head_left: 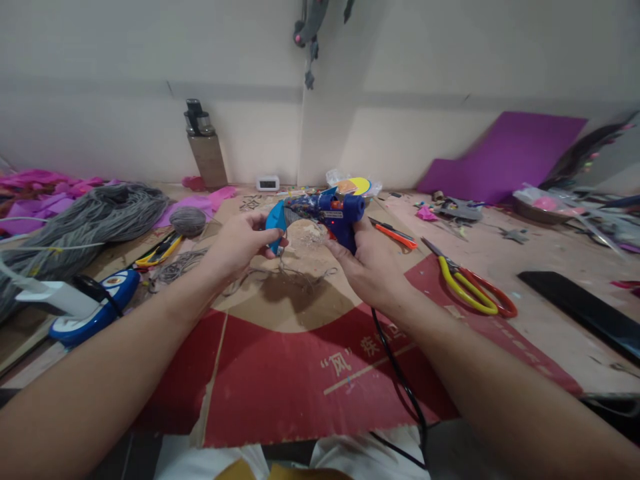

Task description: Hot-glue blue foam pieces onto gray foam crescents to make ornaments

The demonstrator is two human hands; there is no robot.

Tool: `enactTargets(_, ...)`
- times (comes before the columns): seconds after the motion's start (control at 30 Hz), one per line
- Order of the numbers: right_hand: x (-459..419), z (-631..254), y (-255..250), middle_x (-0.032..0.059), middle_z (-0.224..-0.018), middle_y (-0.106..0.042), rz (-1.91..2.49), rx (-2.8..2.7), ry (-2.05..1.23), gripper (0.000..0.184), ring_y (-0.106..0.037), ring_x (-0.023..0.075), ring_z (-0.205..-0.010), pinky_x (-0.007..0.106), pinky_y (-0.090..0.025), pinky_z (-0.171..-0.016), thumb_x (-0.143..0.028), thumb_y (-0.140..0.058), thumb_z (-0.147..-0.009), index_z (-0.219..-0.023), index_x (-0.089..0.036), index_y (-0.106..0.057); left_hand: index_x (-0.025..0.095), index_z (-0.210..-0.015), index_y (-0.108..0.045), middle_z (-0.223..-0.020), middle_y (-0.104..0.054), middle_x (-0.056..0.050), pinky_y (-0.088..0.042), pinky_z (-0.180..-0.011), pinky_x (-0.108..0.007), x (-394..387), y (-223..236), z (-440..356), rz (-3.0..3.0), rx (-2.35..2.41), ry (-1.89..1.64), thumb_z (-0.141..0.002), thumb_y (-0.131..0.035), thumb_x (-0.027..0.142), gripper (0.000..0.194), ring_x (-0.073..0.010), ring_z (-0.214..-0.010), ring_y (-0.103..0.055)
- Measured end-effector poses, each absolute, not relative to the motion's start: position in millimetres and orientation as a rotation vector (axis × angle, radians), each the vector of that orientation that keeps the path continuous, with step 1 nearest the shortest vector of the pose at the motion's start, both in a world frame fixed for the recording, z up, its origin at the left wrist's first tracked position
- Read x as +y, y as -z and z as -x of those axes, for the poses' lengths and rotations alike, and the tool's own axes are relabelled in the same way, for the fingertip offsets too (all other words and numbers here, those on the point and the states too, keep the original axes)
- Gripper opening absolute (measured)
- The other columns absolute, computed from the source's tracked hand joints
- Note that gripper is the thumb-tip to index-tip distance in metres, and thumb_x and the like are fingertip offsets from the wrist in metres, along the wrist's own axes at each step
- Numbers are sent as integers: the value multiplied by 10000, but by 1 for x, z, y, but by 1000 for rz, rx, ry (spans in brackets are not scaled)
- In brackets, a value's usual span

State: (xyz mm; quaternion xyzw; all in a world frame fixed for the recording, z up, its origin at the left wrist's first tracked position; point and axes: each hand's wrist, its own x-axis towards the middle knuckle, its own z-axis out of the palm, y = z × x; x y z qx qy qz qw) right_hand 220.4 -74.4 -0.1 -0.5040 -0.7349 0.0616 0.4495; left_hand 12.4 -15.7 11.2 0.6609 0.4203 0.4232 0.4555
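Note:
My right hand (367,257) is wrapped round the handle of a blue hot glue gun (341,217), whose nozzle points left. A black cord hangs from the gun past my wrist. Between the thumb and fingers of my left hand (245,240) is a small bright blue piece (276,225), perhaps foam or felt, with grey yarn against its right side. The nozzle end is close to this piece; whether they touch I cannot tell. Loose grey yarn strands (295,277) trail below onto the red and tan cardboard (270,380).
Yellow-and-red-handled scissors (470,287), an orange utility knife (395,233) and a black phone-like slab (583,310) lie to the right. On the left are a grey yarn hank (100,217), a yarn ball (188,221), a yellow cutter (163,250) and a blue power strip (97,310) with a white plug.

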Motion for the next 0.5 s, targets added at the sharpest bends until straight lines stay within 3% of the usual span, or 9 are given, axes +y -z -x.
enactTargets(0.5, -73, -221, -1, 121, -1132, -618, 1186, -1788, -121, 370, -603, 277, -999, 432, -492, -857, -259, -540, -867, -1232, -208, -504, 142, -788, -662, -707, -683, -36, -421, -458, -165, -17, -10, -13, -1662, 1040, -1011, -702, -667, 212, 111, -111, -600, -602)
